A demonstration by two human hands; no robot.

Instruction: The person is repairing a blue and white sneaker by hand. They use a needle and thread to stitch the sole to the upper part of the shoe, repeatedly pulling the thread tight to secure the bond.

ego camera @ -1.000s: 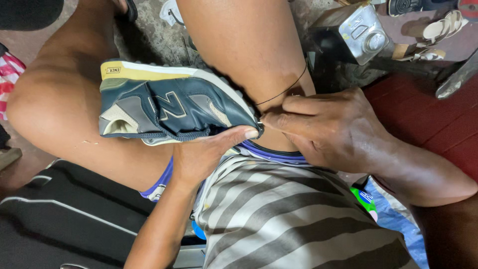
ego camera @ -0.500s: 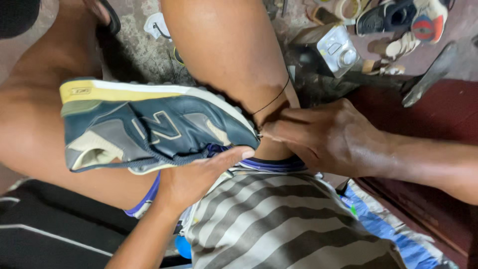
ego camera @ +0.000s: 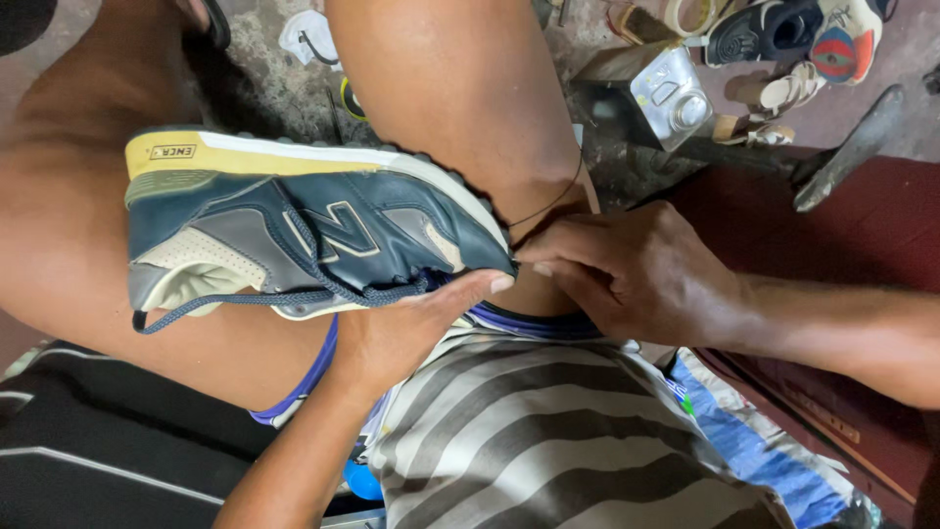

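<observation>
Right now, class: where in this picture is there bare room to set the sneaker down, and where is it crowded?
Free: the dark red surface beyond the right hand, bordered by the grey tool; also a strip of grey floor between the knees. Crowded: the top right, with the metal box and the pile of shoes. The left hand supports the sneaker.

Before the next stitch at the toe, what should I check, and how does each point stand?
1. Shoe held: ok, left hand grips it from below, sole up.
2. Right hand at toe: ok, fingertips pinch there.
3. Thread taut: ok, a thin dark line runs from the toe over the leg.
4. Needle in view: cannot tell, hidden by fingers.
5. Lace clear of toe: ok, it hangs at the heel end.
</observation>
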